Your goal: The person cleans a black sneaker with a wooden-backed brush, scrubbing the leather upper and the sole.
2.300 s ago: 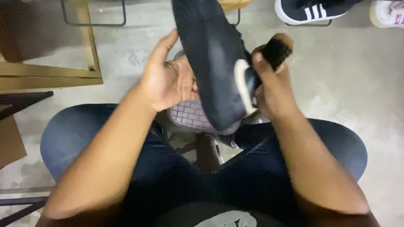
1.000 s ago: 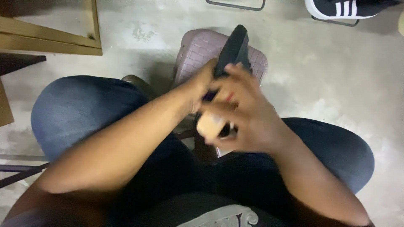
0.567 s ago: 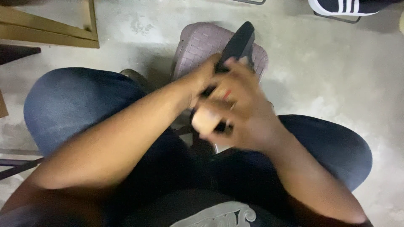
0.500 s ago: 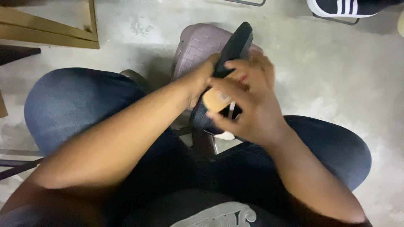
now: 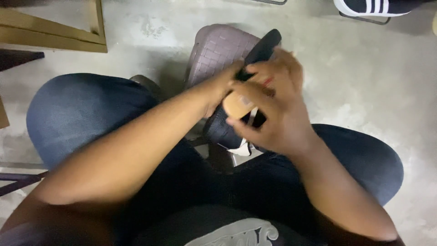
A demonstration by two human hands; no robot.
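- Holding a dark navy sneaker [image 5: 227, 130] over the lap, the left hand [image 5: 223, 86] grips it from the left side; left fingers curl around the upper, mostly hidden behind the shoe and the other hand, so exact finger spread cannot be told
- Right hand [image 5: 273, 114] lies across the sneaker, fingers [image 5: 284, 68] pressed together and wrapped around a wooden-handled brush [image 5: 239, 105]; the tan rounded end of the handle shows below the thumb; bristles not clearly visible, blurred
- Brush is against the sneaker's side, touching it; sneaker is tilted, its dark sole edge [image 5: 264, 45] pointing up and away, a white patch [image 5: 241, 148] at the lower end near the lap
- Sneaker sits between the knees, above a woven mauve stool seat [image 5: 214, 50] standing on the floor just ahead
- Person is seated, blue jeans [image 5: 77, 114] on both thighs, dark shirt with pale print [image 5: 236, 232] at the bottom edge
- Concrete floor [image 5: 364, 77], grey and stained; wooden frame [image 5: 59, 32] top left; a black sneaker with white stripes [image 5: 378, 7] on the floor top right, well apart from the hands
- Dark metal bar [image 5: 18, 180] low at left edge
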